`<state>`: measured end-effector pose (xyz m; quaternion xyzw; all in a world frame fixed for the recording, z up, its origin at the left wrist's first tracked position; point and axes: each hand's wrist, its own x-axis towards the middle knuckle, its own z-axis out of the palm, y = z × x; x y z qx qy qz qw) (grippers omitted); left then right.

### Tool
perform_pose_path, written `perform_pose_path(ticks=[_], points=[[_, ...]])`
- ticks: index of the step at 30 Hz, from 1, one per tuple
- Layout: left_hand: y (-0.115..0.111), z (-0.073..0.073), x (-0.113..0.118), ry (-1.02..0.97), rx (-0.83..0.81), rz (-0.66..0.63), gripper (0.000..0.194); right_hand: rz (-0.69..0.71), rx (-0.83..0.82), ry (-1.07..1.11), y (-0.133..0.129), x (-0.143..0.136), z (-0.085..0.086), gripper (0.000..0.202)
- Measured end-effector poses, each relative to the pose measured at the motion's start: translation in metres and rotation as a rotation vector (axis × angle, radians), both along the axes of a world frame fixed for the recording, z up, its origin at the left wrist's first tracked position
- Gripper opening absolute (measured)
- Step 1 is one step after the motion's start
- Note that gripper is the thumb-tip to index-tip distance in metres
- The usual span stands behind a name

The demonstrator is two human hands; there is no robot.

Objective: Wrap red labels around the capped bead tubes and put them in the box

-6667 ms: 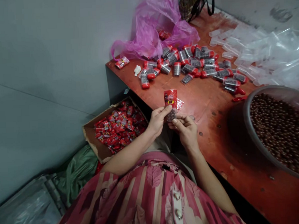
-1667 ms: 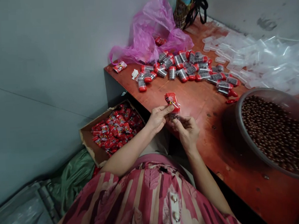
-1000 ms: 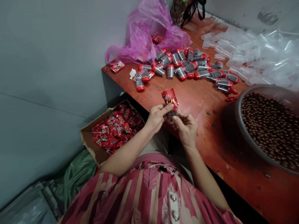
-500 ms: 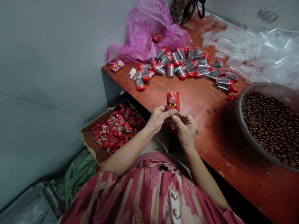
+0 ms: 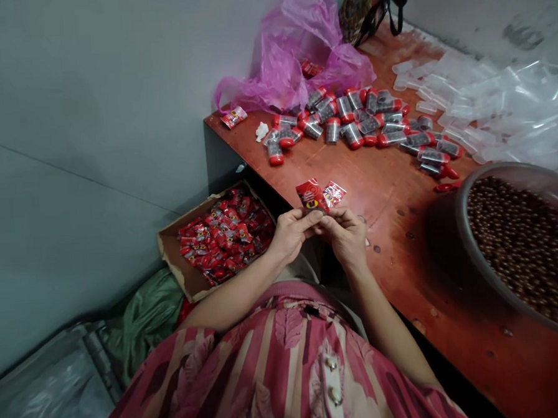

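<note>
My left hand (image 5: 290, 233) pinches a small red printed wrapper (image 5: 310, 195) near the table's front edge. Close beside it, my right hand (image 5: 348, 235) has its thumb and fingers pressed on a second red and white wrapper (image 5: 334, 194). The fingertips of both hands meet at the lower ends of the two wrappers. Beyond them on the red table (image 5: 376, 197) lie several clear tubes with red caps and dark contents (image 5: 332, 131). Another wrapper (image 5: 233, 117) rests at the table's far left corner.
A cardboard box (image 5: 173, 264) of red packets stands left, below the table. A tub (image 5: 467, 224) of brown balls is at the right. Empty clear tubes (image 5: 512, 109) are heaped behind it. A pink bag (image 5: 281, 71) lies at the back, against the wall.
The single upright wrapper now shows as two wrappers spread apart, the left one tilted left. Both hands stay close together. The camera view has shifted slightly, moving the table contents right.
</note>
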<state>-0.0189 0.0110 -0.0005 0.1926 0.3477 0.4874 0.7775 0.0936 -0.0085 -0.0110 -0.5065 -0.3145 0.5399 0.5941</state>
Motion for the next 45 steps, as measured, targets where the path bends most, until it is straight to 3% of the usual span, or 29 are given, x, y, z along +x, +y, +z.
perform_pose_path(ticks=[3,6,9,13,15,18,24,30,34,37,40,42,45], points=[[-0.007,-0.005,-0.016,-0.029,-0.014,0.198,0.033,0.058,0.01,-0.02,0.002,-0.004,0.003,0.023],[-0.011,-0.015,-0.031,0.064,-0.046,0.319,0.054,-0.006,0.029,-0.056,0.002,0.006,0.003,0.021],[0.0,-0.023,-0.031,0.419,0.17,0.179,0.055,-0.108,0.012,-0.135,0.002,0.025,0.0,0.019],[0.039,-0.029,-0.006,0.988,0.79,0.004,0.039,-0.161,-0.03,-0.214,0.0,0.044,-0.004,0.021],[0.058,-0.033,0.009,1.179,0.91,-0.083,0.036,-0.154,-0.035,-0.228,-0.001,0.048,-0.004,0.021],[0.074,-0.04,0.025,1.282,0.95,-0.136,0.027,-0.137,-0.044,-0.232,-0.001,0.053,-0.004,0.02],[0.073,-0.044,0.03,1.236,0.905,-0.083,0.02,-0.126,-0.064,-0.241,0.014,0.057,-0.008,0.024],[0.054,-0.029,0.029,0.99,0.86,-0.025,0.022,-0.134,0.013,-0.168,0.04,0.051,-0.006,0.039],[0.044,-0.018,0.022,0.699,0.573,-0.033,0.036,-0.047,0.019,-0.136,0.046,0.053,0.007,0.038],[0.045,-0.017,0.012,0.465,0.308,-0.212,0.036,0.18,-0.032,-0.182,0.052,0.058,0.017,0.04],[0.049,-0.018,0.004,0.377,0.195,-0.284,0.033,0.335,-0.062,-0.366,0.072,0.066,0.021,0.034],[0.05,-0.018,0.001,0.372,0.144,-0.235,0.032,0.264,0.001,-0.627,0.097,0.074,0.021,0.026],[0.05,-0.015,-0.002,0.315,0.048,-0.137,0.032,0.084,0.223,-1.207,0.146,0.094,0.02,0.024]])
